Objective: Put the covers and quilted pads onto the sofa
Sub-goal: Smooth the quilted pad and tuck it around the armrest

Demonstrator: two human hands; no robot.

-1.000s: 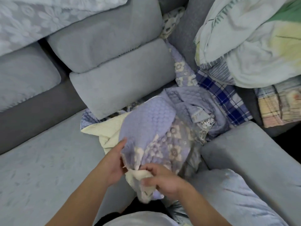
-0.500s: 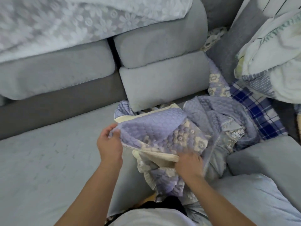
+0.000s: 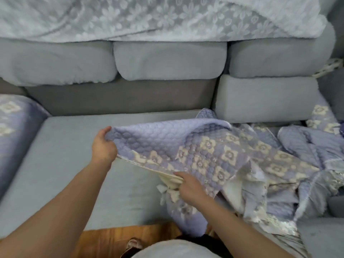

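At the far left, a quilted pad with cream flowers is already lying over the sofa's end section. Next to it, the bare grey seat cushion is stretching out in front of you, with three grey back cushions lined up behind it and a white lace cover draping over the top of the backrest.

Your left hand is gripping the left corner of the lavender quilted pad, thumb on top and fingers curled under the edge, holding it up above the seat. The pad is hanging between your hands, plain honeycomb stitching toward the back and cream flower blocks toward the right, its cream underside showing along the near edge.

Your right hand is pinching that near edge where the cream backing is folding out, fingers closed on the fabric. Below it, part of the pad is drooping toward the wooden floor.

Further right, the rest of the pad is trailing into a crumpled heap of lavender covers piled in the sofa's corner, under a stacked pair of grey cushions.
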